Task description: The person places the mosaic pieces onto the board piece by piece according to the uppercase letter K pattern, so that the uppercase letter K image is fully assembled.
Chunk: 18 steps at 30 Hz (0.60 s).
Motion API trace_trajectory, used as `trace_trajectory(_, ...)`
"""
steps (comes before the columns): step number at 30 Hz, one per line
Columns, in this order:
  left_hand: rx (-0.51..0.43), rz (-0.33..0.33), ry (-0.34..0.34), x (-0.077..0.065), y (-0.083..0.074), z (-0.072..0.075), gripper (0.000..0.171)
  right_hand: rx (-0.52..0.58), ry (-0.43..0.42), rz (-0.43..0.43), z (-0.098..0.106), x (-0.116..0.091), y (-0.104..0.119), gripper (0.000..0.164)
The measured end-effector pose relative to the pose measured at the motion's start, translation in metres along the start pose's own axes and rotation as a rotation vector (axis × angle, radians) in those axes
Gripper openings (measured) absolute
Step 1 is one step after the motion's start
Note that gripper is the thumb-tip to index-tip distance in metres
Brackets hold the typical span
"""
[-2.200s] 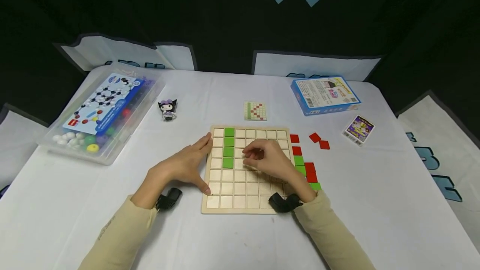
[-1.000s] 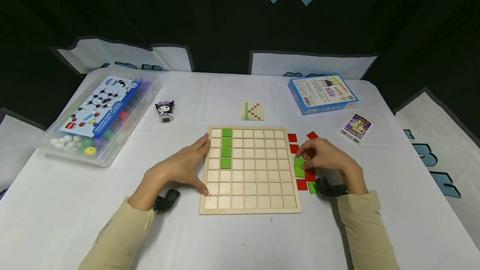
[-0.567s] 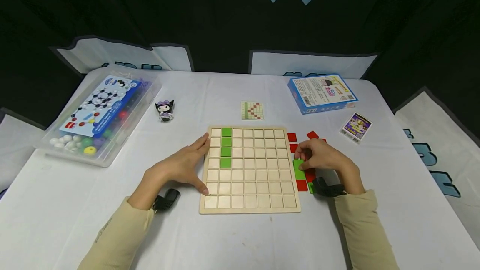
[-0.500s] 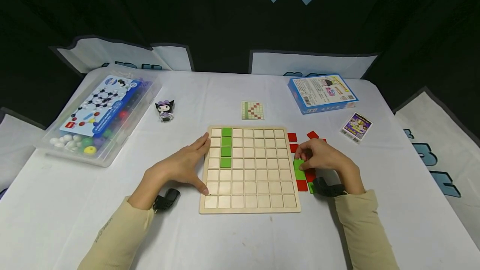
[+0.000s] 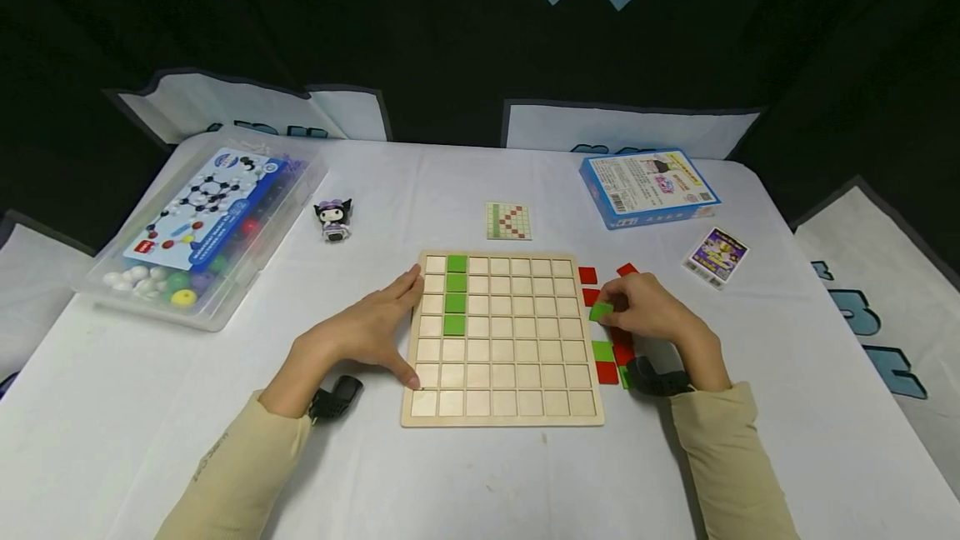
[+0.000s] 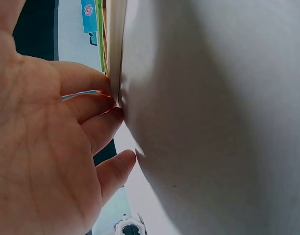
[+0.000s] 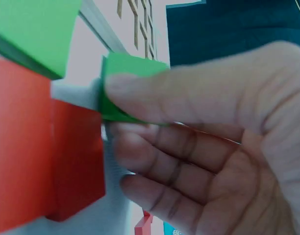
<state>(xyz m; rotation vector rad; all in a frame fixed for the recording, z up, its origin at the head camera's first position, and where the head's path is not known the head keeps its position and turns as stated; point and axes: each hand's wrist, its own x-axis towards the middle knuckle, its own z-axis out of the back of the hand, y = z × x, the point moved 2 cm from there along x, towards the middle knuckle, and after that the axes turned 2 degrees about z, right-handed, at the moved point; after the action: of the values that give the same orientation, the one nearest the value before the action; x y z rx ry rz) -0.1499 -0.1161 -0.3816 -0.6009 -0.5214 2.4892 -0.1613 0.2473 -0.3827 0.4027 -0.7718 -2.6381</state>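
A wooden grid board (image 5: 495, 377) lies mid-table, with several green tiles (image 5: 455, 282) in its second column. My left hand (image 5: 367, 327) rests along the board's left edge, fingers extended and touching its side; in the left wrist view the fingertips meet the board edge (image 6: 114, 49). Right of the board, my right hand (image 5: 645, 307) pinches a green square tile (image 5: 600, 312), tilted above the table. The right wrist view shows the thumb over that green tile (image 7: 135, 65). Below it lie another green tile (image 5: 602, 351) and red tiles (image 5: 607, 372).
A small pattern card (image 5: 508, 222) lies beyond the board. A clear plastic case (image 5: 225, 307) with coloured balls stands at the left, near a small figurine (image 5: 333, 219). At the right are a blue box (image 5: 649, 188) and a small purple card box (image 5: 717, 257).
My right hand moved from over the board to the loose tiles at the right, then lifted one green tile off the table. The left hand stays at the board edge.
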Motion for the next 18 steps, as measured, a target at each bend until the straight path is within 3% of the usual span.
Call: trace_trajectory(18, -0.006, 0.008, 0.001, 0.0009, 0.0006, -0.0006, 0.136, 0.039, -0.162, -0.024, 0.004, -0.0005, -0.0003, 0.016)
